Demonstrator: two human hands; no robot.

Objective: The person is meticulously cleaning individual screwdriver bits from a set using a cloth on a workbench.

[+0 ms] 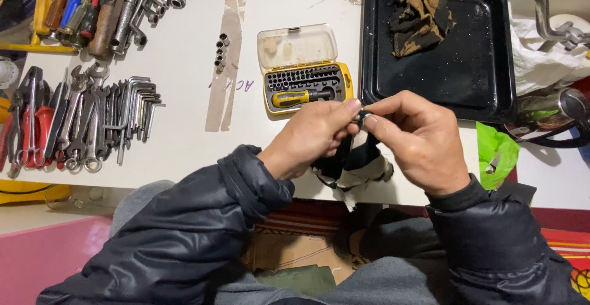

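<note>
My left hand and my right hand meet above the near edge of the white table. Between their fingertips they pinch a small dark metal part, mostly hidden by the fingers. A black and white striped cloth hangs under the part, gripped in my left hand. Just beyond the hands lies an open yellow bit case with a clear lid, holding a yellow-handled driver and rows of bits.
A black tray with a brown and black rag sits at the back right. Wrenches, hex keys and pliers lie at the left, screwdrivers at the top left. Small sockets rest beside a tape strip. A green bag lies at the right.
</note>
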